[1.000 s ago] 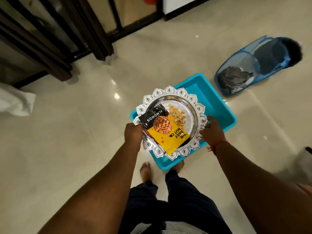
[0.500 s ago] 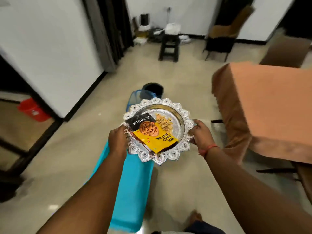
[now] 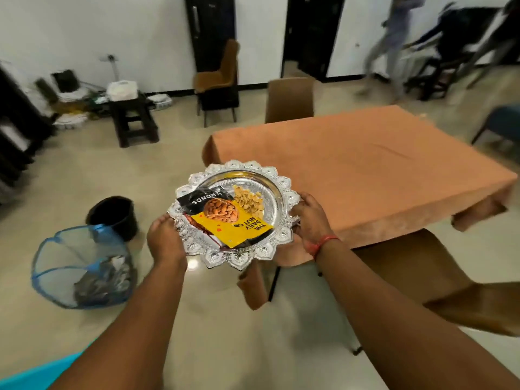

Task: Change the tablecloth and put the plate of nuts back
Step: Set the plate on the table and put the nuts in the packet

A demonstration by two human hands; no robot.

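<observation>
Silver scalloped metal plate of nuts (image 3: 254,175), gripped level at opposite rims by the left hand (image 3: 166,240) and right hand (image 3: 311,213) so the loose nuts and the yellow-and-black almond packet (image 3: 225,218) stay put, hangs off the orange-clothed worktop's (image 3: 365,170) near left corner, ready for setting down.

Your two forearms come into view bare from the lower edge up to the hands, with no sleeve showing on either. Your left hand (image 3: 166,243) wears nothing: no ring, band or watch is visible. Just behind your right hand (image 3: 308,213), a thin red thread band (image 3: 323,243) circles the wrist, a short loose end trailing from it.
</observation>
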